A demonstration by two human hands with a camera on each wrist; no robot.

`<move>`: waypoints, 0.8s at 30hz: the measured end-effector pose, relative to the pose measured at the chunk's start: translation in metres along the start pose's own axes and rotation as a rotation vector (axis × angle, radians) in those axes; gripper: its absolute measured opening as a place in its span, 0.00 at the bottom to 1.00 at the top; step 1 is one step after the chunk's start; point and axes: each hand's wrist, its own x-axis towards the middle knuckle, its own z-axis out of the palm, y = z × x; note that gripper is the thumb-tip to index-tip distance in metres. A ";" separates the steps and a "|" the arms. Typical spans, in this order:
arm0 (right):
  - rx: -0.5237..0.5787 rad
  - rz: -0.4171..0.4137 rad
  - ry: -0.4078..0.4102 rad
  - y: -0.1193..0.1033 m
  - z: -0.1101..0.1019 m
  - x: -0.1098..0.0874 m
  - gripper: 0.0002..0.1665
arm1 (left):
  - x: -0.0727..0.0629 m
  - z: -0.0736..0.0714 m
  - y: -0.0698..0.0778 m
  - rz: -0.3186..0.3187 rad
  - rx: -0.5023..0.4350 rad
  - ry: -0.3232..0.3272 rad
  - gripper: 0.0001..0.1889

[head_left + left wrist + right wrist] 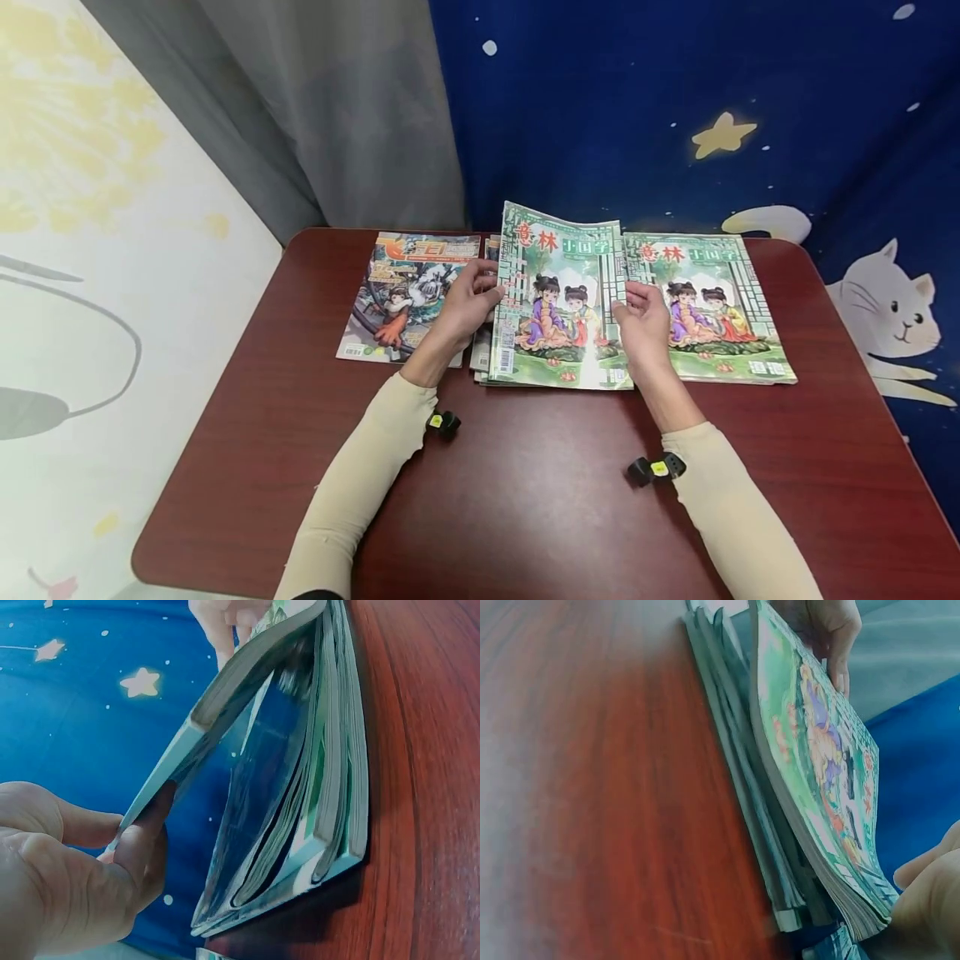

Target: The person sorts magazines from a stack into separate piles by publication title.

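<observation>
Both hands hold a green magazine [558, 333] by its sides, its far part raised over a pile of magazines [337, 750]. At its left edge, my left hand [471, 304] pinches the spine between thumb and fingers. My right hand [645, 325] grips the opposite edge, thumb on the cover, fingers underneath. The cover shows two seated cartoon figures in purple and in yellow and red. In the left wrist view the magazine slants up, with a gap between it and the pile. The right wrist view shows its near edge close over the pile [739, 735].
To the right lies a stack topped by a matching green magazine [720, 325]. On the left is a magazine with an orange title [408, 308], partly behind the left forearm. All rest along the far side of the reddish-brown table [525, 500], before a blue curtain [585, 108].
</observation>
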 end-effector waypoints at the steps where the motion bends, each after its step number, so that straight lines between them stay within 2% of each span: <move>1: 0.018 0.004 0.006 -0.001 0.000 0.001 0.29 | 0.000 0.001 0.001 -0.003 -0.006 0.000 0.22; 6: 0.055 0.014 0.012 -0.003 -0.005 0.005 0.27 | 0.001 0.003 0.002 -0.004 -0.025 0.015 0.22; 10: 0.035 0.016 -0.018 -0.005 -0.013 0.007 0.27 | 0.001 0.006 0.001 -0.015 -0.064 0.014 0.22; 17: -0.056 0.040 -0.166 -0.008 -0.030 0.007 0.37 | 0.005 0.015 -0.004 -0.056 -0.130 0.029 0.21; 22: -0.065 0.019 -0.270 -0.011 -0.050 0.009 0.40 | 0.010 0.031 -0.001 -0.062 -0.148 0.013 0.21; 24: -0.080 0.008 -0.277 -0.013 -0.060 0.010 0.39 | 0.013 0.040 0.000 -0.061 -0.160 0.004 0.21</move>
